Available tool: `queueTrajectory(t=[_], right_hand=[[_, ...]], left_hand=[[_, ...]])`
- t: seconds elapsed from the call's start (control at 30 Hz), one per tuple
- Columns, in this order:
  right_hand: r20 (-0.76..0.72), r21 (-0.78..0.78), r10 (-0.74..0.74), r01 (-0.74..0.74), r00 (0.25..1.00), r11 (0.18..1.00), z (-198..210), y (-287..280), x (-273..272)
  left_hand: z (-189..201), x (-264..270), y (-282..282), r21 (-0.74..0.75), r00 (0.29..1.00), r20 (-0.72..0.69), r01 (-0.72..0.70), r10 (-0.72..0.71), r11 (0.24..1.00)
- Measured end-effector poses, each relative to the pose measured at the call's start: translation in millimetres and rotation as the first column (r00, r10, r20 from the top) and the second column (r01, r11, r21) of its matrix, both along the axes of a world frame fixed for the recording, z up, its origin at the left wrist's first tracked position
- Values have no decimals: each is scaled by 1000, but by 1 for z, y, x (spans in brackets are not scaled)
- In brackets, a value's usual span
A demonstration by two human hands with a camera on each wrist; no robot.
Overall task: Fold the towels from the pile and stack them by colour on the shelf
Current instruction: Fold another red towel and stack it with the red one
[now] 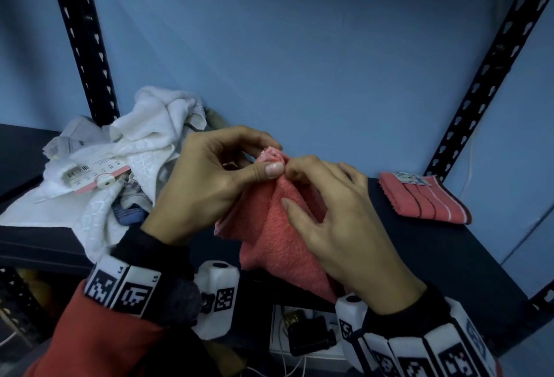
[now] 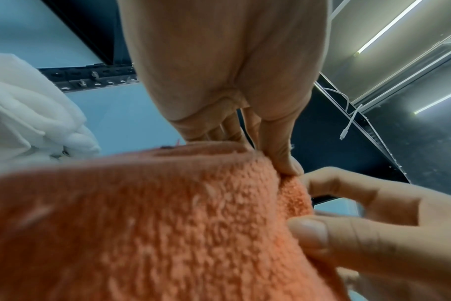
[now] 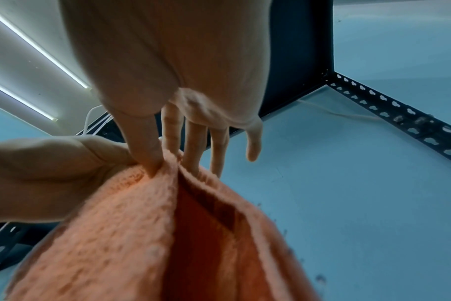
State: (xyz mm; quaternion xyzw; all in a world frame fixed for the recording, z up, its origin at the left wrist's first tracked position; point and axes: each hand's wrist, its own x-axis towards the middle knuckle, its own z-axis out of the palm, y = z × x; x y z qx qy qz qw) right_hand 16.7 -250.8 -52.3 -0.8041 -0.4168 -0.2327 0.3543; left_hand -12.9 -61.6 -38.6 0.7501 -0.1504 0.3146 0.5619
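Here the coral towel is pinched at its top edge by left hand and right hand above the shelf, between the white pile and the folded towel.

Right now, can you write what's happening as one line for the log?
step: folding | left hand: pinches coral towel top | right hand: pinches same towel | folded coral towel: on shelf | white pile: unfolded
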Motion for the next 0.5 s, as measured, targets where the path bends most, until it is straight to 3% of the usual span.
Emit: queueTrajectory(t=[0.2, 0.33, 0.5], right_hand=[[-157, -156, -30, 5, 987, 988, -8, -2, 9], [-167, 57, 59, -50, 984, 997, -3, -2, 4], [-147, 96, 104, -90, 984, 991, -1, 1, 1]], left_hand=[[0, -1, -4, 16, 998, 4, -61, 61, 998], [1, 0, 1, 7, 997, 13, -70, 70, 998], [-2, 1, -3, 9, 1000, -3, -19, 19, 1000]])
